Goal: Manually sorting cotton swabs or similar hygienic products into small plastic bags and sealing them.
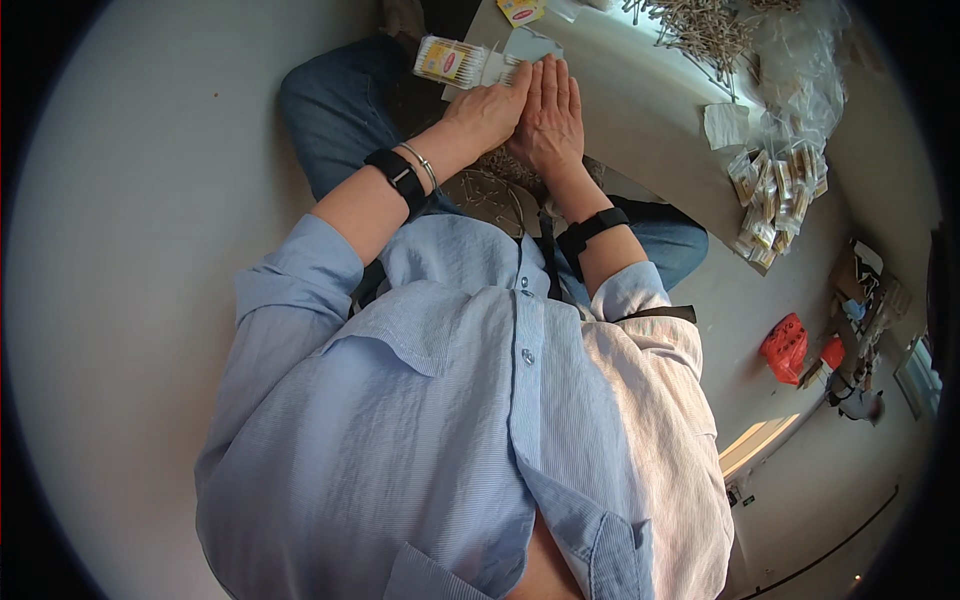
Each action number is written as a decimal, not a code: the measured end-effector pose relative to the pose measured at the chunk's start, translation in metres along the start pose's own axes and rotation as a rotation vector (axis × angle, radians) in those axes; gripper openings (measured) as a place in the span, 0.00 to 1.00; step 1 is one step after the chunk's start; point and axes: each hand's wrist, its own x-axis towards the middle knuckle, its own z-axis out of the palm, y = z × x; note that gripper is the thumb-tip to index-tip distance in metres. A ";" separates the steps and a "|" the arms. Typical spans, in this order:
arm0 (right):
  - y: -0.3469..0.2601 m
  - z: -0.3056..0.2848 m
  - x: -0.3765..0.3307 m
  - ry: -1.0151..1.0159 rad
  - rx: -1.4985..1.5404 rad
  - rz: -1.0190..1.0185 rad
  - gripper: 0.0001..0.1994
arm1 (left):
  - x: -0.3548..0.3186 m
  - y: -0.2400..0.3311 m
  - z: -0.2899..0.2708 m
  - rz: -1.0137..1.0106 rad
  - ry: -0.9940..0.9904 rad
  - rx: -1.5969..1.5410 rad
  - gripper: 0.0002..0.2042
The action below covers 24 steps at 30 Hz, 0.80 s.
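Note:
At the near left corner of the table (pixel 630 112), my two hands meet over a small group of white-tipped cotton swabs (pixel 509 70). My left hand (pixel 488 116) is closed against the swabs, its fingers partly hidden. My right hand (pixel 550 122) lies flat beside it, fingers stretched out and side by side, fingertips near those of the left. A clear pack of cotton swabs (pixel 448 62) with a yellow and red label lies just left of my hands. Beyond my fingertips is a pale bluish flat piece (pixel 532 44). What lies under my palms is hidden.
A loose heap of cotton swabs (pixel 705 38) covers the far right of the table, beside clear plastic bags (pixel 800 85). Several filled packets (pixel 775 200) pile at its right end. A yellow card (pixel 521 11) lies at the back. Red bags (pixel 785 348) are on the floor.

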 end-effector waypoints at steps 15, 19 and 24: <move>0.001 -0.001 -0.002 0.007 0.020 -0.021 0.41 | 0.003 -0.004 0.003 0.000 0.041 -0.037 0.27; 0.000 0.001 -0.005 0.003 0.007 -0.008 0.40 | 0.000 -0.003 0.002 0.003 0.046 -0.023 0.27; -0.011 0.003 -0.007 0.015 0.032 0.054 0.40 | -0.004 -0.002 -0.005 -0.009 0.006 0.029 0.26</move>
